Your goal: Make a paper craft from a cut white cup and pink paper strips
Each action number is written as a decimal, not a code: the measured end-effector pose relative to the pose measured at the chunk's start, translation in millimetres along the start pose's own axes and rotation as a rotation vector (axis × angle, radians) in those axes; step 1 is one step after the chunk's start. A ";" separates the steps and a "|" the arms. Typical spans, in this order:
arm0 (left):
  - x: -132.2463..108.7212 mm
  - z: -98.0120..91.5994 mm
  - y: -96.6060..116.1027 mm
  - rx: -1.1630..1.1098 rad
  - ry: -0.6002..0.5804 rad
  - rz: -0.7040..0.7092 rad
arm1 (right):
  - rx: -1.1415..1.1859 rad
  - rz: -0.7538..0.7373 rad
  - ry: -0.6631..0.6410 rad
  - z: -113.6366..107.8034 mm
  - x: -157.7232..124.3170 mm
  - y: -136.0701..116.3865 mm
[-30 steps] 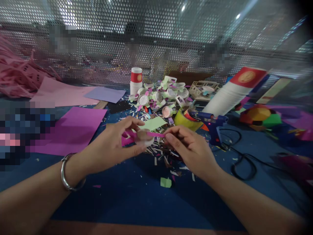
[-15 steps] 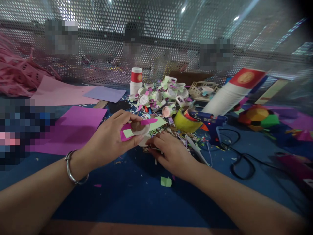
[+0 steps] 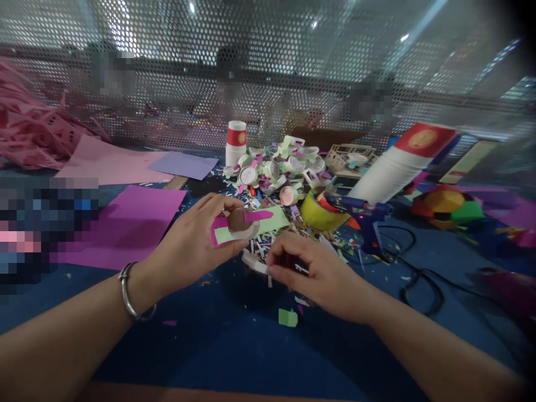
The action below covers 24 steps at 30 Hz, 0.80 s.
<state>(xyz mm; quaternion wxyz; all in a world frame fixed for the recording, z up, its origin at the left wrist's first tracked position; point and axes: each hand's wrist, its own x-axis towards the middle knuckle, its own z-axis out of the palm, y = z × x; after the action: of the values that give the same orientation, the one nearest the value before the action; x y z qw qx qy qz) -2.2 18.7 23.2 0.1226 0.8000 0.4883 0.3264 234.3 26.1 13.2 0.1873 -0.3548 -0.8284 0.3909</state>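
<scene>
Right hand (image 3: 318, 274) lower | pinches curved strip (image 3: 254, 263) | left hand (image 3: 192, 243): round disc (image 3: 237, 222)

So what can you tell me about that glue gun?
The glue gun looks like blue plastic, with a small red light glowing on its side. Its body lies roughly level and the handle points down toward the blue table. The front end reaches over the yellow tub; whether it rests on the rim is hard to tell. A dark cable, seemingly its own, loops nearby. The leaning cups are behind it. Neither of the hands touches it.
</scene>
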 end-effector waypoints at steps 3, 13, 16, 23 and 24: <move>-0.9 1.7 -1.5 -0.012 -0.030 0.000 | 0.232 0.147 -0.125 -7.8 -2.6 3.6; -3.0 4.8 -4.3 0.027 -0.056 0.005 | 0.156 0.228 0.082 -9.8 4.2 18.8; -3.6 4.7 -3.2 0.041 -0.045 0.016 | 0.077 0.216 0.108 -5.7 3.8 20.0; -2.1 4.8 -5.6 0.033 -0.043 -0.003 | -0.195 0.159 0.202 0.4 4.6 21.1; -1.5 4.7 -6.0 0.016 -0.050 -0.022 | -0.224 0.153 0.215 0.7 4.8 20.7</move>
<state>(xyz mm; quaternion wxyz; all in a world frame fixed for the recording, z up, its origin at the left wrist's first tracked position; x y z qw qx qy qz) -3.8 20.9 15.9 0.1321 0.8034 0.4964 0.3011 239.8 38.4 -3.3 0.2037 -0.4751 -0.8127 0.2689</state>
